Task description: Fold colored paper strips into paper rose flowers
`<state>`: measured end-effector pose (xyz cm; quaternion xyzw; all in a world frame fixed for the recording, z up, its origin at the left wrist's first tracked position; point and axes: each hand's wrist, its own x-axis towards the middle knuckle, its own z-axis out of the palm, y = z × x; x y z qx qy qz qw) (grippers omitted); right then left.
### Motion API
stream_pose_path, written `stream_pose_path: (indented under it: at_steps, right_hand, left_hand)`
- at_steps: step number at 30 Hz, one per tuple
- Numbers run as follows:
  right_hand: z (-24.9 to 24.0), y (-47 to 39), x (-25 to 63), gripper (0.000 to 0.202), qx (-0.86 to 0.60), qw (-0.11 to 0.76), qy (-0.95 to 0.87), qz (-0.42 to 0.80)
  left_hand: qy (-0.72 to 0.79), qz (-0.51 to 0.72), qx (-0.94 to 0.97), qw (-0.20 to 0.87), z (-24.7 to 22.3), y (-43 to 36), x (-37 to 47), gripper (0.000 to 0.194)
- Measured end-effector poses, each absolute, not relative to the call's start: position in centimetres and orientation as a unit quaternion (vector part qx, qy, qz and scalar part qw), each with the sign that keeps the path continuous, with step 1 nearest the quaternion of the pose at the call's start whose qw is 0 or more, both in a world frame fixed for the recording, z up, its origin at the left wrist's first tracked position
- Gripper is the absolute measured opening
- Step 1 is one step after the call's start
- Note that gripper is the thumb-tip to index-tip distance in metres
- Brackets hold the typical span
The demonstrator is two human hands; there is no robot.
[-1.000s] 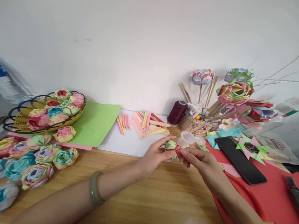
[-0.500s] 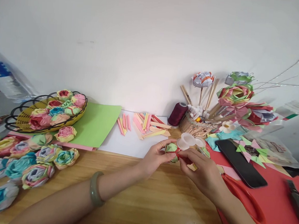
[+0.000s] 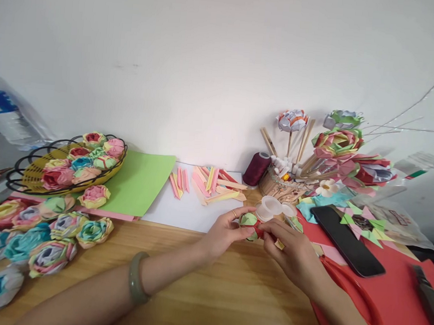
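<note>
A small green and red paper flower (image 3: 249,220) is between my two hands, just above the wooden table (image 3: 192,290). My left hand (image 3: 227,233) is closed round its left side, thumb in front and fingers behind. The fingertips of my right hand (image 3: 286,243) pinch the red part at its right side. Part of the flower is hidden by my fingers. Round translucent lids (image 3: 271,205) lie just behind my hands. Folded pink, yellow and red paper strips (image 3: 219,182) rest on a white sheet (image 3: 183,211) beyond them.
On the left are a yellow basket (image 3: 31,177) of paper flowers, more flowers (image 3: 53,257) and a green sheet (image 3: 140,181). Toward the right stand a thread spool (image 3: 257,168) and a stick holder (image 3: 284,187). A phone (image 3: 348,240) and red scissors (image 3: 357,293) lie near red paper (image 3: 398,292).
The view has shifted slightly. Both hands keep their hold on the flower, with only a small movement of the right fingers.
</note>
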<state>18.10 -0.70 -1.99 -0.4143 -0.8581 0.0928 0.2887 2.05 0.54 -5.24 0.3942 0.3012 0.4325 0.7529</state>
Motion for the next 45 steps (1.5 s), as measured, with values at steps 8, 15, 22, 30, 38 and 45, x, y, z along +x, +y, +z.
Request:
stream_pose_path:
  at_steps: [8,15,22,30,38,45]
  right_hand:
    - [-2.1,-0.7,18.2,0.015,-0.442,0.286,-0.841,0.127]
    - [-2.4,-0.6,18.3,0.012,-0.431,0.287,-0.846,0.130]
    - [-2.0,-0.6,18.4,0.014,-0.448,0.269,-0.835,0.174]
    - [-3.0,-0.7,17.7,0.013,-0.451,0.313,-0.835,0.036]
    - [-2.8,-1.0,17.6,0.015,-0.470,0.375,-0.784,0.155]
    - [-2.1,-0.3,18.0,0.031,-0.504,0.350,-0.629,0.477]
  left_hand:
    - [0.309,0.430,0.401,0.747,-5.1,0.5,2.0,0.049]
    - [0.318,0.422,0.397,0.750,-5.1,0.5,1.9,0.049]
    - [0.317,0.420,0.380,0.761,-4.8,0.4,2.0,0.053]
    - [0.313,0.429,0.373,0.761,-5.5,0.6,2.2,0.053]
    - [0.322,0.447,0.386,0.740,-6.0,0.6,2.2,0.060]
    - [0.331,0.437,0.401,0.734,-6.2,0.6,2.3,0.066]
